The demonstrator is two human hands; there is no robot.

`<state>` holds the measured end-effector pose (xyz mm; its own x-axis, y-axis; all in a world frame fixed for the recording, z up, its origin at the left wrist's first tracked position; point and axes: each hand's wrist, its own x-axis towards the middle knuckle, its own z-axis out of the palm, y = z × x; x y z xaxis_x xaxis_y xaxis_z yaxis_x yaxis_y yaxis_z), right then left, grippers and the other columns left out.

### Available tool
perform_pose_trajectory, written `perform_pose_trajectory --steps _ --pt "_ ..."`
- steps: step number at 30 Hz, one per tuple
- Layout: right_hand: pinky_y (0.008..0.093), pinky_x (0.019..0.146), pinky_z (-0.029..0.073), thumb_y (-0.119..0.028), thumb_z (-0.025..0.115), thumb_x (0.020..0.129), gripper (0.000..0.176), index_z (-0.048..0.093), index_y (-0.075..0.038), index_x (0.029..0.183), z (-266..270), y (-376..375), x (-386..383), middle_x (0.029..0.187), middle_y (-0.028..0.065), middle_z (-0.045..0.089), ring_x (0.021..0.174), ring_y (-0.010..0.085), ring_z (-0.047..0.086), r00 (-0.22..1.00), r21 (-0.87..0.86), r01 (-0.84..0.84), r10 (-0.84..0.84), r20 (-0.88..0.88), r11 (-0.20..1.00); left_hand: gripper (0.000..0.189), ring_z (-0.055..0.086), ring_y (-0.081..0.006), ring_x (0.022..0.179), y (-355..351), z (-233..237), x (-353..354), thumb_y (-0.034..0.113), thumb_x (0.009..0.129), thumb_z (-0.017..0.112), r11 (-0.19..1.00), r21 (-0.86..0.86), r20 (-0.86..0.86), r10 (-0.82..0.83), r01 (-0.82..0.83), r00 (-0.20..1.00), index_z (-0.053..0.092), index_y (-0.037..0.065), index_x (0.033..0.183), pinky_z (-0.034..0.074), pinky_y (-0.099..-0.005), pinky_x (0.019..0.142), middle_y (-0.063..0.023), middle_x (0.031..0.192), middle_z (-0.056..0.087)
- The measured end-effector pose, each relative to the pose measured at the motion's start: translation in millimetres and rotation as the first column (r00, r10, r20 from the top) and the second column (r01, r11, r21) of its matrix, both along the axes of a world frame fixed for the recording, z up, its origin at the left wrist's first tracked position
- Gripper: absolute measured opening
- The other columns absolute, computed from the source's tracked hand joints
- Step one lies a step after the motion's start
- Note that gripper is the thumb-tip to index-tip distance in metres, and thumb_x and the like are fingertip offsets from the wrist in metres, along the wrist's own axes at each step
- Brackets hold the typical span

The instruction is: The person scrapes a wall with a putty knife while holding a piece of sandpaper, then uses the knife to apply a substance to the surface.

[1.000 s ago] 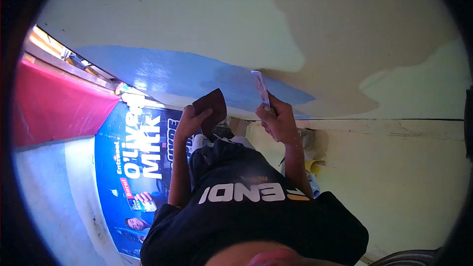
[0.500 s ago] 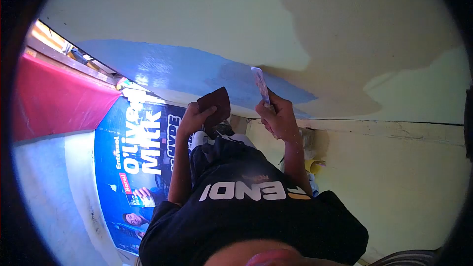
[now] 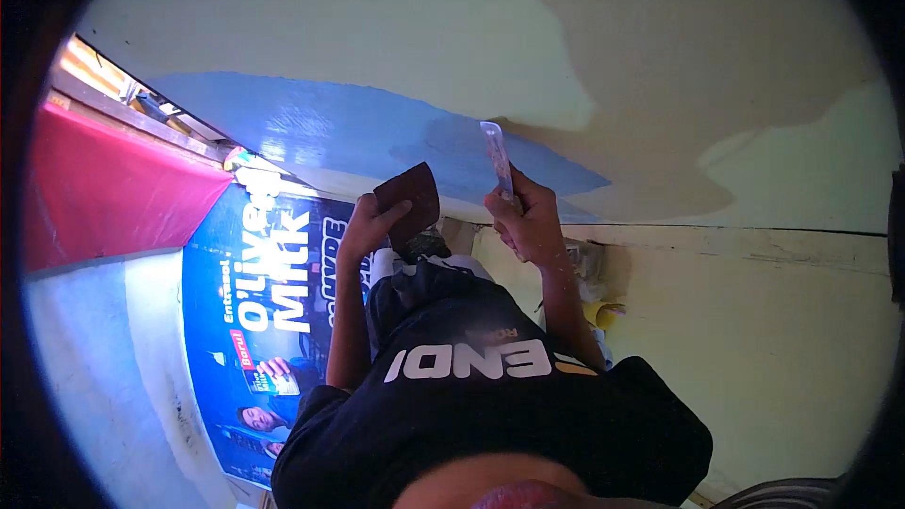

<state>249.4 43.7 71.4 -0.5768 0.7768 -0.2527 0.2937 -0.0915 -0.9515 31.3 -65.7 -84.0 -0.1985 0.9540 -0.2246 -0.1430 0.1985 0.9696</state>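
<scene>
My left hand (image 3: 370,226) is shut on a dark brown sheet (image 3: 410,200) that looks like sandpaper, held up in front of my chest. A little to the right, my right hand (image 3: 528,221) grips the handle of a scraper, and the thin pale scraper blade (image 3: 496,155) points up at the wall. The blade tip lies at the edge of a blue painted patch (image 3: 330,127) on the cream wall (image 3: 377,19). The two hands are apart, and the sheet touches neither blade nor wall. My black printed shirt (image 3: 471,386) fills the lower middle.
A blue printed banner (image 3: 255,302) lies on the floor at lower left, beside a red cloth (image 3: 104,198). A cream ledge (image 3: 754,245) runs along the right under the wall. Small yellow and pale objects (image 3: 599,311) sit behind my right forearm.
Both hands have risen slightly, and the scraper blade now sits a little higher against the blue patch. The grips on sheet and scraper are unchanged.
</scene>
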Motion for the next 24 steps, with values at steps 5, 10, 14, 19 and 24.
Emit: perform_pose_trajectory --steps 5,10,14,19,24 --pt "0.0233 0.054 0.044 -0.017 0.068 0.090 0.060 0.044 -0.010 0.144 2 5 -1 0.077 -0.0028 0.054 0.060 0.0049 0.048 0.998 0.049 -0.055 0.054 0.014 0.997 0.035 0.063 -0.0136 0.091 1 6 -2 0.017 0.088 0.068 0.999 -0.041 0.005 -0.028 0.028 1.000 0.063 -0.001 0.117 0.051 -0.0310 0.082 -0.0078 0.101 0.070" --pt "0.0234 0.055 0.045 -0.019 0.069 0.089 0.060 0.044 -0.010 0.144 2 0 1 0.076 -0.0027 0.055 0.061 0.0049 0.048 0.999 -0.027 0.000 0.001 0.046 1.000 0.032 0.063 -0.0130 0.080 4 18 5 0.019 0.087 0.067 0.994 0.075 -0.028 0.076 -0.074 0.997 0.066 -0.005 0.108 0.052 -0.0310 0.073 -0.0085 0.090 0.071" --pt "0.0234 0.055 0.044 -0.018 0.069 0.089 0.060 0.045 -0.009 0.143 -3 2 0 0.075 -0.0031 0.054 0.062 0.0047 0.049 0.998 0.060 -0.053 0.051 0.031 0.997 0.031 0.063 -0.0130 0.082 0 10 2 0.018 0.086 0.068 0.999 -0.002 -0.074 0.053 -0.053 0.996 0.066 -0.005 0.108 0.051 -0.0303 0.075 -0.0085 0.092 0.071" --pt "0.0233 0.057 0.044 -0.017 0.069 0.089 0.058 0.046 -0.006 0.142 -1 1 4 0.075 -0.0018 0.056 0.063 0.0054 0.049 1.000 -0.049 -0.007 0.007 0.014 0.999 0.031 0.063 -0.0124 0.084 -3 14 4 0.017 0.086 0.068 0.997 0.015 0.016 0.076 -0.077 0.997 0.066 -0.005 0.108 0.051 -0.0297 0.074 -0.0078 0.093 0.070" --pt "0.0241 0.058 0.045 -0.020 0.070 0.089 0.060 0.046 -0.006 0.142 -4 -2 -11 0.077 -0.0018 0.057 0.064 0.0059 0.049 0.999 0.064 -0.028 0.025 0.042 0.998 0.030 0.062 -0.0112 0.083 -5 9 3 0.017 0.087 0.067 0.998 0.024 0.014 0.056 -0.056 0.998 0.066 -0.005 0.108 0.051 -0.0287 0.074 -0.0069 0.093 0.070"
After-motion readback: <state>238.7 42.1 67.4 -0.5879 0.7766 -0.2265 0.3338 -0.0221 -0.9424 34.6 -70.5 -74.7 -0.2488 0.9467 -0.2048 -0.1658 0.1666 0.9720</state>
